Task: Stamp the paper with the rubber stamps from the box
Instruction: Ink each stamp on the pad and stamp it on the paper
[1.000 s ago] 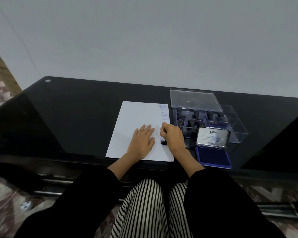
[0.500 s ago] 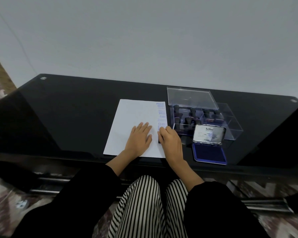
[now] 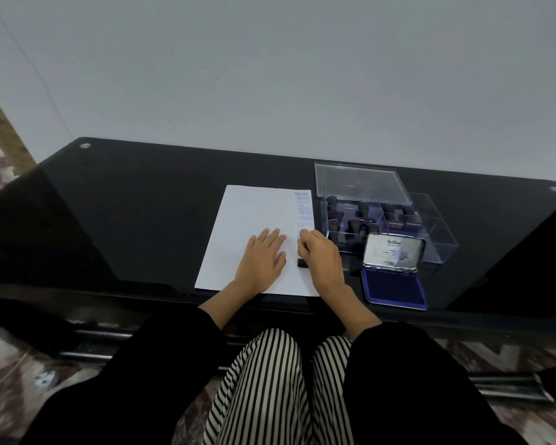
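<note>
Both hands as before: left hand [image 3: 264, 256] flat on paper [image 3: 251, 220], right hand [image 3: 321, 258] clenched around stamp [image 3: 301, 263].

- We see the left hand [image 3: 264, 256] lying flat, fingers spread, on the white paper [image 3: 247, 226], pinning it to the black glass table [image 3: 148, 200].
- The right hand [image 3: 321, 260] is curled over a dark rubber stamp [image 3: 301, 263], its base pressed to the sheet near the right edge.
- A column of blue imprints [image 3: 303, 208] runs down that right margin; we read "FRAGILE" at the top.
- Just right of the paper stands the clear plastic box [image 3: 430, 232], lid [image 3: 360, 181] up, dark-handled stamps [image 3: 355, 223] inside.
- In front of it lies the open ink pad [image 3: 394, 290], blue, with its metal lid raised.
</note>
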{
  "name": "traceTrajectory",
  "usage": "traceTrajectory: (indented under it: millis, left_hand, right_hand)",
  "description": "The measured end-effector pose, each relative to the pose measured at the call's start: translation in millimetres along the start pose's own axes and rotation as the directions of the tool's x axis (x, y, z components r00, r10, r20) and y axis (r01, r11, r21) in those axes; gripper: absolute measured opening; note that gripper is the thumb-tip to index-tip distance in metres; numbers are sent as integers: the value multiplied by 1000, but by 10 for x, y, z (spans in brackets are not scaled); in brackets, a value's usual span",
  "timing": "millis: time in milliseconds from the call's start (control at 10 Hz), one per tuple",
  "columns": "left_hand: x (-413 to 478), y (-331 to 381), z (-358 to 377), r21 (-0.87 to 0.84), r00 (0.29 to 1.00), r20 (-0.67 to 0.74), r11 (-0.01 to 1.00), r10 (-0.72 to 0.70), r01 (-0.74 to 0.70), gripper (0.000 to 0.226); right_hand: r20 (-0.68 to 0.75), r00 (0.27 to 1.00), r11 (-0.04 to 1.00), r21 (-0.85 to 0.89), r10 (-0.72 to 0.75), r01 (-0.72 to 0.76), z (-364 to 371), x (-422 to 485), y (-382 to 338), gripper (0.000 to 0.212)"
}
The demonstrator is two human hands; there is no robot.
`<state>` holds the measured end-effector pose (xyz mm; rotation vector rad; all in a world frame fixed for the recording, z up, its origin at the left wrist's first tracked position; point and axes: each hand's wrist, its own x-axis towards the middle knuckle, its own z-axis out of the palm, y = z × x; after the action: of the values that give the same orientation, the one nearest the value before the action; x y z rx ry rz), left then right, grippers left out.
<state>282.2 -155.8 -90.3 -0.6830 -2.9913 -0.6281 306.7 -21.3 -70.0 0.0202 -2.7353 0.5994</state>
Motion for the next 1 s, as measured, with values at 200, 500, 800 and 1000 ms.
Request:
traceTrajectory:
  millis: [200,500,800,1000]
  left_hand:
    - [0,-9,14,-7,1000,-3,1000,2,-2,48]
    - [-2,-16,21,-3,1000,-17,1000,13,-13,48]
    - [50,19,1,2,998,-67,1000,2,-2,42]
    - [183,253,-282,-94,995,-102,995,1,-11,35]
  right_hand:
    - [77,995,998,2,65,-66,-14,105,-14,21]
    - [145,985,996,-10,92,-92,-71,175,-48,21]
    - [-93,996,996,92,13,-4,-330,29,59,27]
    - [-187,975,957,282,120,-63,-746,202,143,32]
